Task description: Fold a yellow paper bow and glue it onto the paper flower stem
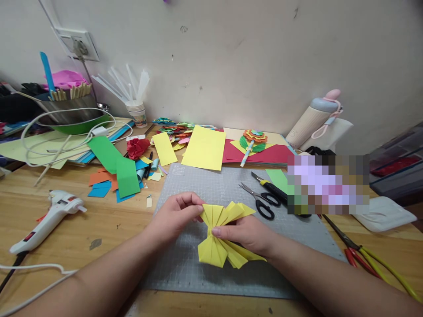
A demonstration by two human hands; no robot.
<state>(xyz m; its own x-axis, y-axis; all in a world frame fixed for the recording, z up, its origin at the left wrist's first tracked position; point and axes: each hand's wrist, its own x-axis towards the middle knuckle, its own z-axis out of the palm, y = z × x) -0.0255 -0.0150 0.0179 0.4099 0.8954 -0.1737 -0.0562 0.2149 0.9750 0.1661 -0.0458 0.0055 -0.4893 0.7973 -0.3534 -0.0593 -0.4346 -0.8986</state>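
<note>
A folded yellow paper bow [213, 253], pleated and pinched narrow at its middle, is held above the grey cutting mat [185, 281]. My right hand [249, 231] grips it at the waist, thumb on top and the other fingers hidden beneath. With thumb and fingers closed, my left hand [181, 211] pinches the upper left edge of the paper. Black-handled scissors [264, 202] lie on the mat just beyond my right hand, beside a black and yellow utility knife [271, 189].
A white glue gun [49, 220] lies at left. Green paper strips [115, 165], a crumpled red paper flower [138, 148] and a yellow sheet [206, 147] lie toward the wall. A finished paper flower [253, 143] rests on red paper. Red-and-yellow-handled pliers [360, 251] and a tilted bottle [310, 119] are at right.
</note>
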